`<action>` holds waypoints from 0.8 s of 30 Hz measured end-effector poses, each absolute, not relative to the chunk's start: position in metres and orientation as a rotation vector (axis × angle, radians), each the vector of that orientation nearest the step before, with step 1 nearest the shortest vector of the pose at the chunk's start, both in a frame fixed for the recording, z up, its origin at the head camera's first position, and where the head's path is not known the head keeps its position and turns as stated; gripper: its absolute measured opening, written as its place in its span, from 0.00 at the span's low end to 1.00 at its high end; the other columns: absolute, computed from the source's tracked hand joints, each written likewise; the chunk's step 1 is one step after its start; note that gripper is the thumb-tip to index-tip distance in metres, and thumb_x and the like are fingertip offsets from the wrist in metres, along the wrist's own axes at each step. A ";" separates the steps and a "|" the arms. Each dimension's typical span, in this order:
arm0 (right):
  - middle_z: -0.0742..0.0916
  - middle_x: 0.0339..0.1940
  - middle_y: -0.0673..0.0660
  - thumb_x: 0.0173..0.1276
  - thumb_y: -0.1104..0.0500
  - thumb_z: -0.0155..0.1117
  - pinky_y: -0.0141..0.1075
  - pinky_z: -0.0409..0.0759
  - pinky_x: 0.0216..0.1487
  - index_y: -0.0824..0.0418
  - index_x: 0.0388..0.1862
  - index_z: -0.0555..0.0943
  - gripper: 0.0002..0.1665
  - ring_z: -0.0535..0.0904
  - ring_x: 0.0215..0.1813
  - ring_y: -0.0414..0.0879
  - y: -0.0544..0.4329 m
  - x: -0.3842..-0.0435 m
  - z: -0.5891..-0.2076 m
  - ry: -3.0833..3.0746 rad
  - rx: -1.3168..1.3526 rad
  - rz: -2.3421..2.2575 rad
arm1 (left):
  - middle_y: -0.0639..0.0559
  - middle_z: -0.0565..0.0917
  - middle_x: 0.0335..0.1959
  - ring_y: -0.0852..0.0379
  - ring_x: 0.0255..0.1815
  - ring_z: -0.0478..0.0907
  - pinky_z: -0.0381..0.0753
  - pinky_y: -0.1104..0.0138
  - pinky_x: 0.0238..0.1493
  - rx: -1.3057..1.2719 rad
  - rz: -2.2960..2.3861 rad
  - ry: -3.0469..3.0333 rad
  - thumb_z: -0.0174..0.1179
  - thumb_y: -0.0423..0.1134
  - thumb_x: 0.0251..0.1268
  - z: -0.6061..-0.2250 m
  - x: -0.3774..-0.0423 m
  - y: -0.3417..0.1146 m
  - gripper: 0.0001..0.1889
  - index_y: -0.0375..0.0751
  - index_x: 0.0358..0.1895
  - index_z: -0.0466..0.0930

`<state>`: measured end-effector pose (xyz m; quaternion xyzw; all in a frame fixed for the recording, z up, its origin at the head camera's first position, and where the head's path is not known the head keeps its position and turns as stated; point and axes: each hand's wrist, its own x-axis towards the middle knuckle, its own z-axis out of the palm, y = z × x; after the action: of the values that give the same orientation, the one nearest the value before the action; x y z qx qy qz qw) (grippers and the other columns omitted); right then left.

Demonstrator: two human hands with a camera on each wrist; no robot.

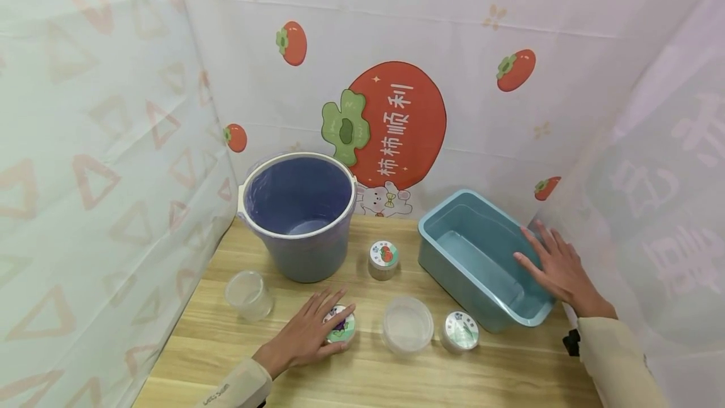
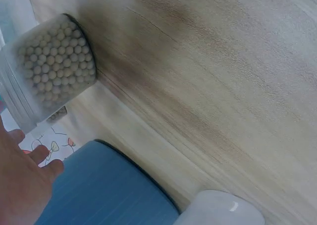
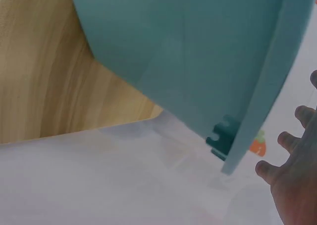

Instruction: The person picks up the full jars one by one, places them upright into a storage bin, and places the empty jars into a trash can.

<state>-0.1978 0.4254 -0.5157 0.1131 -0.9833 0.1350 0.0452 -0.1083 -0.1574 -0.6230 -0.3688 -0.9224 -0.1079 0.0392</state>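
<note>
My left hand [image 1: 306, 332], fingers spread and fairly straight, is at a small round jar [image 1: 343, 327] with a purple-and-green picture on its lid. In the left wrist view this clear jar [image 2: 57, 61] is full of small pale beads, and the fingers [image 2: 42, 163] show beside its lid end. My right hand [image 1: 566, 272] is over the right rim of a blue-green rectangular bin [image 1: 453, 279], fingers spread. From the right wrist, those fingers [image 3: 290, 140] appear outside the bin's rim, gripping nothing.
A blue bucket [image 1: 308, 254] with a white rim stands at back left. Near it are a clear cup [image 1: 249, 294] and a tomato-labelled jar [image 1: 383, 260]. A round clear tub [image 1: 408, 325] and a green-labelled jar [image 1: 460, 331] sit before the bin. Printed cloth [image 1: 476, 143] encloses the table.
</note>
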 end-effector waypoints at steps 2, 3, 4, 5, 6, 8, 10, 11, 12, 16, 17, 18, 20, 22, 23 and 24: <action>0.53 0.90 0.76 0.84 0.39 0.57 0.86 0.50 0.71 0.55 0.92 0.51 0.49 0.50 0.84 0.84 0.428 -0.200 -0.517 -3.013 0.336 0.416 | 0.37 0.61 0.88 0.29 0.86 0.62 0.68 0.36 0.80 -1.131 -0.344 -2.844 0.64 0.63 0.77 -0.624 -0.108 -0.158 0.41 0.53 0.86 0.66; 0.54 0.89 0.77 0.84 0.39 0.57 0.86 0.51 0.71 0.56 0.92 0.52 0.49 0.51 0.84 0.85 0.429 -0.200 -0.519 -3.013 0.332 0.417 | 0.37 0.60 0.88 0.29 0.86 0.61 0.68 0.36 0.80 -1.133 -0.356 -2.854 0.64 0.63 0.77 -0.624 -0.108 -0.158 0.41 0.53 0.86 0.65; 0.54 0.89 0.77 0.85 0.39 0.57 0.85 0.51 0.70 0.56 0.92 0.52 0.49 0.51 0.84 0.85 0.431 -0.201 -0.520 -3.015 0.329 0.420 | 0.37 0.60 0.89 0.29 0.86 0.61 0.67 0.36 0.80 -1.135 -0.369 -2.865 0.64 0.62 0.77 -0.624 -0.107 -0.158 0.41 0.52 0.87 0.65; 0.54 0.89 0.77 0.85 0.39 0.57 0.85 0.52 0.70 0.57 0.92 0.52 0.49 0.51 0.83 0.85 0.432 -0.202 -0.522 -3.018 0.325 0.425 | 0.37 0.59 0.89 0.28 0.86 0.61 0.67 0.36 0.81 -1.139 -0.382 -2.876 0.64 0.62 0.77 -0.624 -0.107 -0.158 0.41 0.52 0.87 0.64; 0.54 0.89 0.78 0.85 0.39 0.57 0.85 0.52 0.70 0.57 0.92 0.52 0.49 0.51 0.83 0.85 0.433 -0.202 -0.523 -3.022 0.320 0.428 | 0.37 0.59 0.89 0.28 0.86 0.61 0.67 0.36 0.81 -1.141 -0.396 -2.885 0.64 0.62 0.78 -0.625 -0.107 -0.159 0.41 0.52 0.87 0.64; 0.54 0.89 0.78 0.85 0.39 0.56 0.85 0.51 0.70 0.57 0.92 0.51 0.49 0.51 0.83 0.85 0.436 -0.202 -0.527 -3.029 0.310 0.439 | 0.37 0.59 0.89 0.28 0.85 0.62 0.67 0.36 0.81 -1.147 -0.418 -2.898 0.64 0.62 0.78 -0.626 -0.106 -0.159 0.42 0.51 0.87 0.63; 0.54 0.89 0.78 0.85 0.39 0.56 0.85 0.51 0.69 0.57 0.92 0.51 0.49 0.51 0.83 0.85 0.439 -0.202 -0.530 -3.028 0.303 0.445 | 0.37 0.58 0.89 0.28 0.85 0.63 0.67 0.37 0.81 -1.152 -0.427 -2.906 0.63 0.62 0.78 -0.629 -0.106 -0.160 0.42 0.51 0.88 0.62; 0.54 0.89 0.78 0.85 0.39 0.56 0.85 0.51 0.69 0.57 0.92 0.51 0.49 0.51 0.83 0.85 0.441 -0.202 -0.532 -3.030 0.298 0.450 | 0.38 0.58 0.90 0.29 0.85 0.63 0.68 0.38 0.81 -1.153 -0.425 -2.910 0.63 0.62 0.78 -0.630 -0.106 -0.160 0.43 0.51 0.88 0.61; 0.54 0.89 0.77 0.85 0.39 0.56 0.85 0.51 0.69 0.57 0.92 0.51 0.49 0.51 0.83 0.85 0.442 -0.201 -0.534 -3.030 0.295 0.452 | 0.38 0.57 0.90 0.30 0.85 0.63 0.68 0.39 0.81 -1.154 -0.429 -2.915 0.63 0.62 0.78 -0.631 -0.106 -0.160 0.43 0.51 0.88 0.60; 0.54 0.89 0.76 0.85 0.38 0.56 0.86 0.50 0.69 0.56 0.93 0.51 0.49 0.51 0.83 0.86 0.447 -0.200 -0.538 -3.030 0.287 0.464 | 0.42 0.55 0.91 0.35 0.87 0.62 0.70 0.42 0.81 -1.164 -0.455 -2.924 0.62 0.63 0.80 -0.636 -0.105 -0.161 0.44 0.53 0.90 0.55; 0.53 0.90 0.76 0.85 0.38 0.56 0.86 0.50 0.68 0.56 0.93 0.51 0.49 0.51 0.83 0.86 0.447 -0.199 -0.539 -3.034 0.285 0.467 | 0.42 0.55 0.91 0.36 0.87 0.62 0.71 0.42 0.80 -1.170 -0.467 -2.920 0.61 0.62 0.80 -0.637 -0.105 -0.161 0.44 0.52 0.90 0.55; 0.53 0.90 0.76 0.85 0.38 0.56 0.86 0.50 0.68 0.56 0.93 0.50 0.49 0.51 0.83 0.86 0.448 -0.200 -0.540 -3.038 0.284 0.471 | 0.43 0.55 0.91 0.37 0.87 0.62 0.72 0.43 0.80 -1.175 -0.470 -2.913 0.61 0.62 0.80 -0.638 -0.104 -0.161 0.44 0.52 0.90 0.54; 0.54 0.89 0.76 0.86 0.38 0.55 0.86 0.50 0.69 0.57 0.92 0.51 0.49 0.51 0.83 0.85 0.448 -0.200 -0.541 -3.041 0.285 0.472 | 0.45 0.56 0.91 0.39 0.86 0.63 0.75 0.44 0.77 -1.186 -0.465 -2.887 0.60 0.62 0.81 -0.640 -0.104 -0.162 0.44 0.50 0.90 0.55; 0.54 0.89 0.76 0.86 0.38 0.55 0.86 0.50 0.69 0.57 0.92 0.51 0.49 0.51 0.83 0.85 0.449 -0.202 -0.541 -3.043 0.289 0.476 | 0.46 0.57 0.91 0.41 0.86 0.65 0.77 0.46 0.77 -1.195 -0.457 -2.864 0.59 0.63 0.81 -0.641 -0.104 -0.162 0.44 0.48 0.90 0.55; 0.55 0.89 0.76 0.86 0.38 0.55 0.86 0.50 0.69 0.58 0.92 0.51 0.49 0.51 0.83 0.85 0.449 -0.202 -0.541 -3.046 0.291 0.477 | 0.46 0.58 0.91 0.42 0.86 0.65 0.77 0.47 0.76 -1.200 -0.453 -2.854 0.59 0.63 0.82 -0.642 -0.104 -0.162 0.44 0.47 0.90 0.55; 0.55 0.89 0.76 0.86 0.38 0.55 0.86 0.50 0.69 0.57 0.92 0.51 0.48 0.51 0.83 0.85 0.449 -0.203 -0.541 -3.046 0.293 0.478 | 0.46 0.58 0.91 0.43 0.85 0.66 0.77 0.48 0.76 -1.201 -0.448 -2.846 0.58 0.63 0.82 -0.642 -0.104 -0.162 0.44 0.47 0.90 0.56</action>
<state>-0.2026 0.4488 -0.5413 0.0947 -0.9832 0.1542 0.0220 -0.1044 -0.1623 -0.6422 -0.3847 -0.9117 -0.1435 0.0099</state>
